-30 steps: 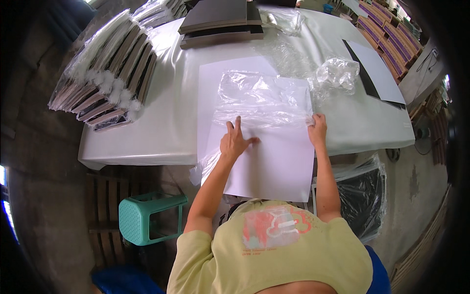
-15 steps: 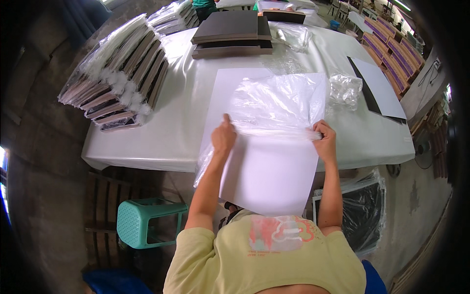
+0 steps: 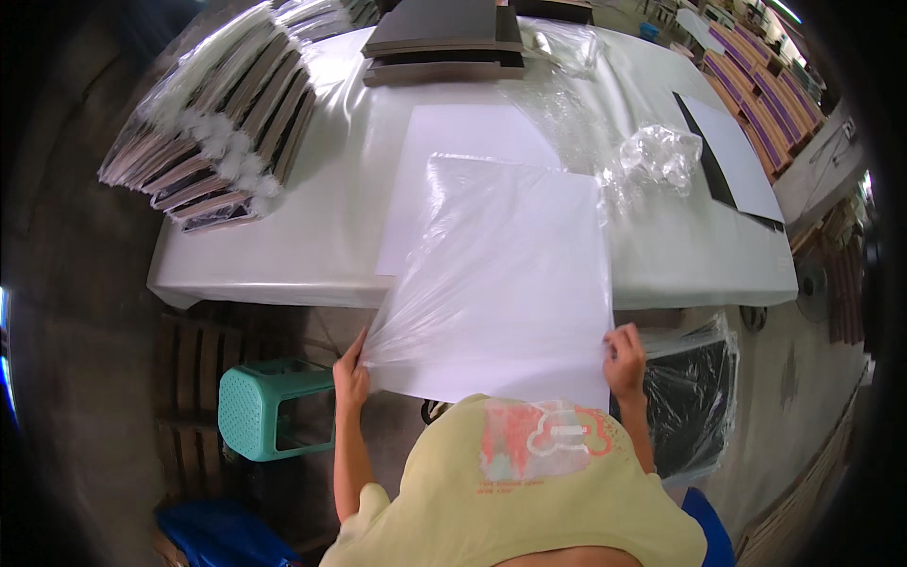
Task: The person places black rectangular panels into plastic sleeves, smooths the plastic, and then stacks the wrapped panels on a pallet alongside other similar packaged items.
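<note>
A clear plastic bag [image 3: 406, 293] is drawn over most of a white board [image 3: 520, 274], which overhangs the table's near edge toward my body. My left hand [image 3: 351, 374] pinches the bag's near left side and pulls it outward into taut creases. At the right edge, my right hand [image 3: 624, 363] is closed on the bag's side, with its fingers bent. The near strip of the board, by my shirt, lies beyond the bag's mouth. Beneath, another white sheet [image 3: 472, 128] lies flat on the table.
The table [image 3: 246, 269] has a pale cover. At its left stand plastic-wrapped panels [image 3: 217, 132]; dark panels [image 3: 430, 42] are stacked at the back. Crumpled plastic [image 3: 657, 156] and white and black sheets [image 3: 732, 161] lie right. A green stool [image 3: 250, 411] and a wrapped black panel [image 3: 694, 397] are below.
Both hands have moved toward my body, drawing the bunched bag down over the white board. My left hand has also swung outward to the left. The bag now lies spread and mostly smooth.
</note>
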The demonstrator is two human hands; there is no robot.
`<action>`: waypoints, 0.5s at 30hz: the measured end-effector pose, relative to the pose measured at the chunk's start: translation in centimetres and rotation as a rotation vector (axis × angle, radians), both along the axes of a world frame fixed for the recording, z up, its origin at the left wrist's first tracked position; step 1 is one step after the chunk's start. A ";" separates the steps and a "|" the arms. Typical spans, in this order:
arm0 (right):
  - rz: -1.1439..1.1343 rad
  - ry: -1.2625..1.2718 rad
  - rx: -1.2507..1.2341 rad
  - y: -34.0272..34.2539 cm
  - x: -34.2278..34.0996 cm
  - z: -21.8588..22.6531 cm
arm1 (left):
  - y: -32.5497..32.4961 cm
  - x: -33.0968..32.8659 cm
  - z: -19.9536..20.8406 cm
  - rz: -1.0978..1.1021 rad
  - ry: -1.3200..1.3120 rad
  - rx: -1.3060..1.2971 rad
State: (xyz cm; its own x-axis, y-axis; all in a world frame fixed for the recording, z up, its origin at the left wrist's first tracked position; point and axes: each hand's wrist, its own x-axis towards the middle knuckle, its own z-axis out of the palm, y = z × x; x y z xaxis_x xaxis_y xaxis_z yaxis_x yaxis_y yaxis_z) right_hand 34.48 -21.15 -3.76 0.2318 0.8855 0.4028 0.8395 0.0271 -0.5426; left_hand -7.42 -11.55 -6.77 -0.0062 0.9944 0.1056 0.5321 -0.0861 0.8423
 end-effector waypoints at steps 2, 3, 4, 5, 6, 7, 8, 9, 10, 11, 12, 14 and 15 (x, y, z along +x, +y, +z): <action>0.055 0.059 -0.066 -2.6 -0.8 0.8 | -3.5 -0.1 1.7 0.126 -0.334 -0.345; 0.083 0.090 -0.098 -3.7 -1.0 1.3 | -4.9 -0.1 2.2 0.170 -0.471 -0.459; 0.104 0.132 -0.132 -4.4 -1.0 2.0 | -5.9 -0.2 1.4 0.231 -0.528 -0.434; 0.123 0.175 -0.165 -4.8 -0.9 2.8 | -6.7 0.1 0.3 0.290 -0.584 -0.410; 0.133 0.229 -0.197 -5.5 -0.8 3.4 | -7.2 0.6 -0.2 0.343 -0.628 -0.388; 0.163 0.275 -0.239 -5.7 -0.4 4.0 | -7.4 1.9 0.2 0.425 -0.695 -0.340; 0.255 0.350 -0.361 -5.9 0.4 4.4 | -7.6 3.1 1.2 0.473 -0.703 -0.259; 0.321 0.429 -0.481 -6.6 1.6 5.0 | -7.2 4.8 2.5 0.495 -0.710 -0.193; 0.413 0.506 -0.589 -6.9 2.8 5.5 | -7.3 6.0 3.4 0.531 -0.721 -0.106; 0.384 0.689 -0.836 -7.4 3.9 6.0 | -7.6 6.8 3.7 0.543 -0.630 0.019; 0.273 0.666 -0.650 -7.8 5.1 5.3 | -7.3 6.7 3.1 0.487 -0.507 0.114; -0.055 0.823 -0.308 -6.3 6.3 1.9 | -7.7 5.2 0.3 0.400 -0.284 0.293; -0.171 0.958 -0.174 -4.0 6.6 0.3 | -7.7 6.3 1.2 0.435 -0.194 0.330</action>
State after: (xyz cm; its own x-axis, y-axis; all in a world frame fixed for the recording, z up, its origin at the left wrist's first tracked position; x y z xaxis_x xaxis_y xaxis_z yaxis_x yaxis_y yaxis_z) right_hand 41.09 -25.16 -3.49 0.5220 0.8389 -0.1542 0.0285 -0.1978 -0.9798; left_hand -1.13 -19.24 -5.60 -0.4568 0.8107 0.3663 0.4158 -0.1694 0.8935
